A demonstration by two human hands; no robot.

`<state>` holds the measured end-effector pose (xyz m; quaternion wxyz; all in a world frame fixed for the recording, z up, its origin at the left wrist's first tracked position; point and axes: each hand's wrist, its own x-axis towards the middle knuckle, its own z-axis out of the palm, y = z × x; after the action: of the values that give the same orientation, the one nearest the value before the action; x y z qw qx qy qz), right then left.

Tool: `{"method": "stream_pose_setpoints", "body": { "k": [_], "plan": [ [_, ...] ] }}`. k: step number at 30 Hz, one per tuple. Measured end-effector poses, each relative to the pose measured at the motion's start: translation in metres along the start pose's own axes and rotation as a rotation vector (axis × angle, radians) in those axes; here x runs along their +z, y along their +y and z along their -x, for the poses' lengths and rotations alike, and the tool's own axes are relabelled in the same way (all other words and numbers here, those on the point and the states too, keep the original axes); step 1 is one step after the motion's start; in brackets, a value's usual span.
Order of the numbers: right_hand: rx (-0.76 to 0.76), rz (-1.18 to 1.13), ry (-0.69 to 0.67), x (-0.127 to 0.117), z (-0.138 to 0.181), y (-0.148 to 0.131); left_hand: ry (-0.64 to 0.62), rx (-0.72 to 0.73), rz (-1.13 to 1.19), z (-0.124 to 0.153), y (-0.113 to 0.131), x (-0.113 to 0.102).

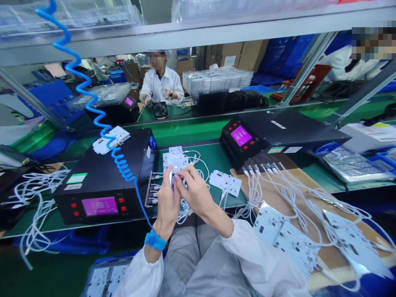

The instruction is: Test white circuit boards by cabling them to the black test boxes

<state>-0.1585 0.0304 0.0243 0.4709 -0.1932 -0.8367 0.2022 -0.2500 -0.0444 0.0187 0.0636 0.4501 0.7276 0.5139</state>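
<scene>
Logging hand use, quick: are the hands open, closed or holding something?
Left hand: at a white board; whether it grips, can't tell.
Right hand: fingers bent at the same board; grip can't be told.

This looks like an electronics workshop, shown by a green desk (213, 152) bearing white circuit boards (227, 182), black boxes (297, 126) with magenta screens (242, 136), bundled white cables (291, 204) and a white-coated co-worker (163, 82) opposite.

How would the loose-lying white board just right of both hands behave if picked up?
The board looks thin and flat, so probably light and fairly stiff. A white cable seems plugged into its near edge and would likely tug. No case covers its face, so it may be fragile.
</scene>
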Motion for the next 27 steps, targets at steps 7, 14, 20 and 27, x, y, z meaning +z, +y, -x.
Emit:
{"method": "stream_pose_setpoints", "body": {
  "k": [7, 14, 20, 27],
  "plan": [
    [0.016, -0.027, 0.044, 0.005, 0.002, 0.003, 0.018, 0.13, -0.06, -0.002, -0.009, 0.005],
    [0.019, -0.06, 0.119, 0.007, 0.0, 0.008, 0.053, 0.09, -0.047, -0.012, -0.002, 0.001],
    [0.005, -0.046, 0.127, 0.007, -0.001, 0.009, 0.003, 0.159, -0.138, -0.025, 0.002, -0.005],
    [-0.052, -0.043, 0.156, 0.009, 0.001, 0.012, -0.048, 0.182, -0.282, -0.03, 0.0, -0.009]
  ]
}}
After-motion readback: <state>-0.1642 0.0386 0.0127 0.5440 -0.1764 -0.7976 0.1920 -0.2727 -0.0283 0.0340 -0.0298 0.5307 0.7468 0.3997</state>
